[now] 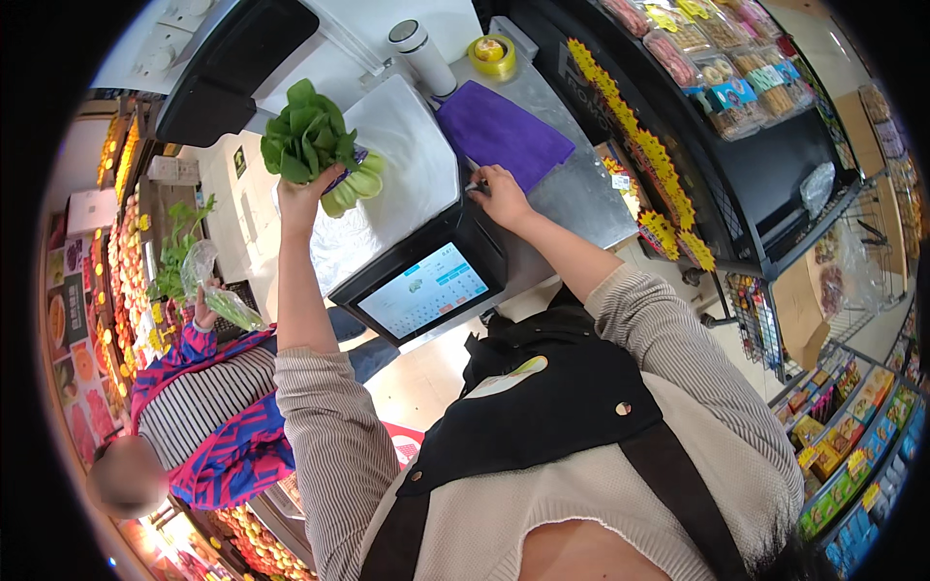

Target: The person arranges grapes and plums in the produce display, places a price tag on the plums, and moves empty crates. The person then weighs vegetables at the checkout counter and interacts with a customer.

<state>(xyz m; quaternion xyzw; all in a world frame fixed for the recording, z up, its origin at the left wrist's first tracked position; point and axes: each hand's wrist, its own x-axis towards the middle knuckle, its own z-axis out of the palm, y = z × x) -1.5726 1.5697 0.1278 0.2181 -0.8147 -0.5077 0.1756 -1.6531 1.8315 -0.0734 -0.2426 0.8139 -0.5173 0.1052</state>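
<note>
My left hand point(304, 194) grips a bunch of bok choy point(309, 138), with a purple band around its stalks. The bunch is tilted over the left side of a weighing scale's pan point(414, 145), which looks covered in clear plastic. At the scale's right side, the fingers of my right hand point(503, 197) are bent against the housing, by a small pale piece. Whether they pinch that piece is too small to tell. The scale's lit touchscreen point(421, 290) faces me and shows a keypad and a small green vegetable picture. A purple cloth point(505, 134) lies just beyond my right hand.
Behind the scale stand a white flask point(423, 58) and a roll of yellow tape point(492, 57) on the metal counter point(581, 196). A black monitor point(236, 69) overhangs the far left. Another person point(218, 407) at left holds bagged leafy greens point(232, 305). A black display rack point(770, 174) stands right.
</note>
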